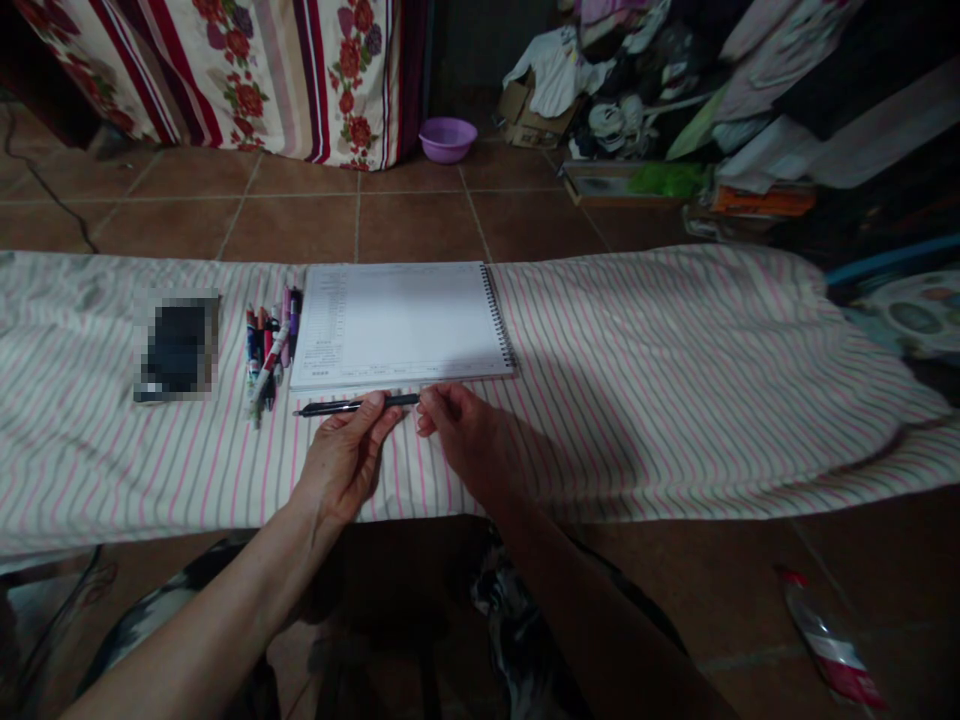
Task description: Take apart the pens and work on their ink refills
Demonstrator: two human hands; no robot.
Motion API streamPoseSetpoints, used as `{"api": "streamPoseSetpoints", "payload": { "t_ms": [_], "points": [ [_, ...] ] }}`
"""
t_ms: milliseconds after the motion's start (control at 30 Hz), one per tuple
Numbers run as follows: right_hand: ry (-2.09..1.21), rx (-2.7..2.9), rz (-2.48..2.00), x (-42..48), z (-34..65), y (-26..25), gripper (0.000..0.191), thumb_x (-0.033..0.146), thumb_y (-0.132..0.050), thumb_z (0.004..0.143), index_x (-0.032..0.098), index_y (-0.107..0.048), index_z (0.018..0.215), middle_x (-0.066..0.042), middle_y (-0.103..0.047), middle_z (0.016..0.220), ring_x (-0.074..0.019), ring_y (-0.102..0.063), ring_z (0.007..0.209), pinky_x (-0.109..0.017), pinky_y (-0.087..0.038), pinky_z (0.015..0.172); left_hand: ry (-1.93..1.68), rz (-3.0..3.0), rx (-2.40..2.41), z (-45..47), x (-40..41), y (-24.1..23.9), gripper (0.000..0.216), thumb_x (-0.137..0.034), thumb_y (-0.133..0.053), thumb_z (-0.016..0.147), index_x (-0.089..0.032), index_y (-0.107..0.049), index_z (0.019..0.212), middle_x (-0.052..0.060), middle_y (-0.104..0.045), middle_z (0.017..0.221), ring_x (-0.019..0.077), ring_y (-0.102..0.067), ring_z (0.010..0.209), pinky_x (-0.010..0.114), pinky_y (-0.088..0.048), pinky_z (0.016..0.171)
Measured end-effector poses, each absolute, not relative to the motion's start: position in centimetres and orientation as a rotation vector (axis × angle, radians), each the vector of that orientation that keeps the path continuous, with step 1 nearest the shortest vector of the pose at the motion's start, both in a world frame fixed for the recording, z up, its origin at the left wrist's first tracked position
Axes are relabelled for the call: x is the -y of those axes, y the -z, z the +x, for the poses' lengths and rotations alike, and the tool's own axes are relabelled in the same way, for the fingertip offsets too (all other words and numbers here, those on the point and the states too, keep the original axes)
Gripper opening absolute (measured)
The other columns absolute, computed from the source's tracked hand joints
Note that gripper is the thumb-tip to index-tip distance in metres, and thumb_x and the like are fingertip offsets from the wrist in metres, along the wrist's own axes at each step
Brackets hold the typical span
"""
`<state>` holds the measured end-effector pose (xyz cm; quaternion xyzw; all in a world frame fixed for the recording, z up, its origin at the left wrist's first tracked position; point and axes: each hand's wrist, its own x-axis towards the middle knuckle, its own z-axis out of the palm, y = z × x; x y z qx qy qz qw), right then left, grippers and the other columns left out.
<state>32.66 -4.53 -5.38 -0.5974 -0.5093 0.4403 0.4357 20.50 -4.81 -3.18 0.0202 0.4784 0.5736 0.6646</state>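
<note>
A slim black pen (330, 408) lies level between my two hands, just in front of the notebook. My left hand (349, 440) is closed around its middle, thumb on top. At its right end, my right hand (461, 430) pinches the tip of the pen between thumb and fingers. Past my hands, the spiral notebook (412, 320) is open at a mostly blank white page with small print along its left and near edges. Its wire binding runs down the right side. Left of it sits a pile of several pens and pencils (266, 350).
A striped cloth (637, 380) covers the table. A blurred-out dark rectangular object (178, 345) lies at its left. On the tiled floor beyond are a purple basin (448, 140), a floral curtain (300, 80) and heaped clothes and boxes (555, 85). A plastic bottle (829, 640) lies on the floor at right.
</note>
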Motion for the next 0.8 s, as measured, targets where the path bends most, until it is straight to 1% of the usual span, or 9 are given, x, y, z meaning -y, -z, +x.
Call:
{"api": "streamPoseSetpoints", "payload": {
  "t_ms": [100, 167, 300, 367, 467, 600, 800],
  "points": [
    [-1.074, 1.263, -1.474, 4.5, 32.6, 5.4, 0.024, 0.037, -0.049, 0.081, 0.017, -0.054, 0.068, 0.001, -0.059, 0.055, -0.0096, -0.059, 0.049, -0.019, -0.045, 0.051, -1.306, 0.076, -1.074, 20.6, 4.9, 3.3, 0.018, 0.002, -0.049, 0.079, -0.005, -0.063, 0.07, 0.007, -0.066, 0.073, 0.0098, -0.064, 0.062, 0.017, -0.057, 0.061],
    [-1.099, 1.24, -1.434, 4.5, 32.5, 5.6, 0.023, 0.037, -0.049, 0.081, 0.017, -0.054, 0.07, 0.001, -0.06, 0.057, -0.01, -0.06, 0.051, -0.02, -0.047, 0.053, -1.313, 0.059, -1.076, 20.6, 4.8, 3.3, 0.018, 0.002, -0.05, 0.078, -0.005, -0.063, 0.068, 0.006, -0.066, 0.071, 0.0094, -0.064, 0.06, 0.017, -0.057, 0.061],
    [-1.228, 1.139, -1.294, 4.4, 32.5, 6.0, 0.018, 0.034, -0.055, 0.077, 0.018, -0.058, 0.084, 0.001, -0.066, 0.066, -0.0123, -0.065, 0.06, -0.023, -0.051, 0.061, -1.32, -0.026, -1.081, 20.5, 4.6, 3.0, 0.02, 0.002, -0.049, 0.079, -0.005, -0.062, 0.066, 0.005, -0.065, 0.068, 0.0086, -0.063, 0.058, 0.016, -0.057, 0.058],
    [-1.262, 1.09, -1.248, 4.5, 32.5, 6.1, 0.018, 0.033, -0.058, 0.075, 0.019, -0.059, 0.087, 0.001, -0.067, 0.068, -0.0131, -0.066, 0.062, -0.024, -0.052, 0.063, -1.318, -0.062, -1.078, 20.4, 4.6, 2.7, 0.021, 0.002, -0.048, 0.08, -0.006, -0.062, 0.066, 0.005, -0.064, 0.067, 0.0085, -0.062, 0.058, 0.015, -0.056, 0.057],
    [-1.235, 1.067, -1.281, 4.5, 32.4, 6.2, 0.016, 0.033, -0.06, 0.073, 0.018, -0.061, 0.081, 0.001, -0.066, 0.063, -0.0129, -0.065, 0.058, -0.024, -0.052, 0.061, -1.298, -0.087, -1.085, 20.4, 4.6, 2.6, 0.022, 0.002, -0.047, 0.08, -0.005, -0.061, 0.065, 0.005, -0.064, 0.066, 0.0081, -0.062, 0.057, 0.015, -0.056, 0.056],
    [-1.192, 1.091, -1.334, 4.6, 32.4, 6.2, 0.02, 0.036, -0.057, 0.075, 0.017, -0.063, 0.077, 0.001, -0.065, 0.06, -0.0116, -0.062, 0.053, -0.023, -0.05, 0.057, -1.298, -0.037, -1.091, 20.5, 4.8, 2.8, 0.021, 0.002, -0.048, 0.079, -0.005, -0.062, 0.065, 0.005, -0.064, 0.065, 0.0086, -0.062, 0.058, 0.016, -0.056, 0.057],
    [-1.264, 1.029, -1.351, 4.7, 32.3, 6.0, 0.025, 0.039, -0.056, 0.075, 0.015, -0.061, 0.071, 0.001, -0.062, 0.058, -0.0095, -0.058, 0.049, -0.021, -0.048, 0.052, -1.382, 0.158, -1.057, 20.6, 5.0, 3.8, 0.011, 0.002, -0.056, 0.074, -0.005, -0.063, 0.069, 0.005, -0.066, 0.072, 0.0095, -0.063, 0.06, 0.019, -0.057, 0.063]
  ]
}}
